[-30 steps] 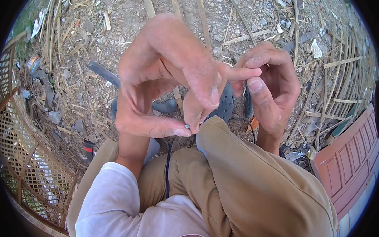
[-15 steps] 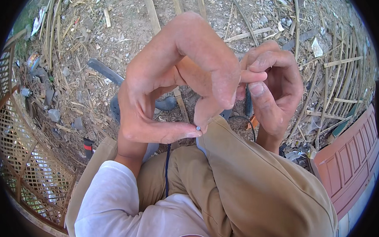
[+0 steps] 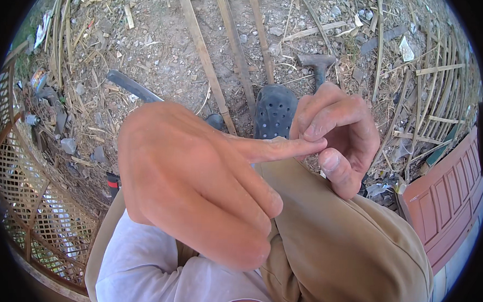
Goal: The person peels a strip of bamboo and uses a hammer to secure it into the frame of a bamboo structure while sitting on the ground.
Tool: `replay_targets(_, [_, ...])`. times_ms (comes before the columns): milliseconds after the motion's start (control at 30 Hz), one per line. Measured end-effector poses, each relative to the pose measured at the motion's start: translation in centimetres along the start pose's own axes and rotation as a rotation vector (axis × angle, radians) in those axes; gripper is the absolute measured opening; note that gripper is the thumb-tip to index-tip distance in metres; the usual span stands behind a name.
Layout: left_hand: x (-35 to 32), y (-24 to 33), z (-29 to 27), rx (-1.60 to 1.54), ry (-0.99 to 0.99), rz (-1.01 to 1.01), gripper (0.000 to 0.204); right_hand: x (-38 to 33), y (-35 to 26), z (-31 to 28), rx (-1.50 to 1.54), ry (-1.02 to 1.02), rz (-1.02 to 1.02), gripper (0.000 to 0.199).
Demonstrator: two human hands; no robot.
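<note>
My left hand [image 3: 192,184] is turned with its back up in front of my lap. Its index finger stretches right, and the other fingers curl under; the thumb is hidden, and so is whatever may lie in the curl. The left index fingertip meets the bent fingers of my right hand [image 3: 345,136]. Right fingertips press on it from above, with the right thumb just below. Beyond the right hand lies a dark metal tool head on a shaft [image 3: 317,66]. Past the left hand, a dark, flat, blade-like tool [image 3: 133,85] rests on the ground.
A dark clog [image 3: 274,110] is on my foot. Long wooden strips [image 3: 206,61] lie on the littered dirt. On the left stands a woven lattice basket [image 3: 46,200]; on the right are a slatted bamboo piece [image 3: 442,96] and a reddish-brown panel [image 3: 445,197].
My left hand has rolled over from a thumb-and-finger pinch on a small grey round-ended piece to back up, hiding it. The right hand has shifted slightly down and left.
</note>
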State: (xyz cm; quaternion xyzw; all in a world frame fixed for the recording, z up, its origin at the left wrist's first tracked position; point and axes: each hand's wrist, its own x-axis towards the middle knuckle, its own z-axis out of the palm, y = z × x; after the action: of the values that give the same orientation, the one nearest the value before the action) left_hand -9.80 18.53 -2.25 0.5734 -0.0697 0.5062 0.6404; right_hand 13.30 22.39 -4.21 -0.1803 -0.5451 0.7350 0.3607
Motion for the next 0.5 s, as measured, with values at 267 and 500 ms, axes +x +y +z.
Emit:
replay_targets(267, [0.0, -0.6, 1.3, 0.112, 0.037, -0.027, 0.032, -0.6, -0.1, 1.0, -0.048, 0.151, 0.035, 0.025])
replay_targets(500, [-0.1, -1.0, 1.0, 0.098, 0.045, 0.012, 0.033, 0.0, 0.9, 0.4, -0.149, 0.025, -0.089, 0.036])
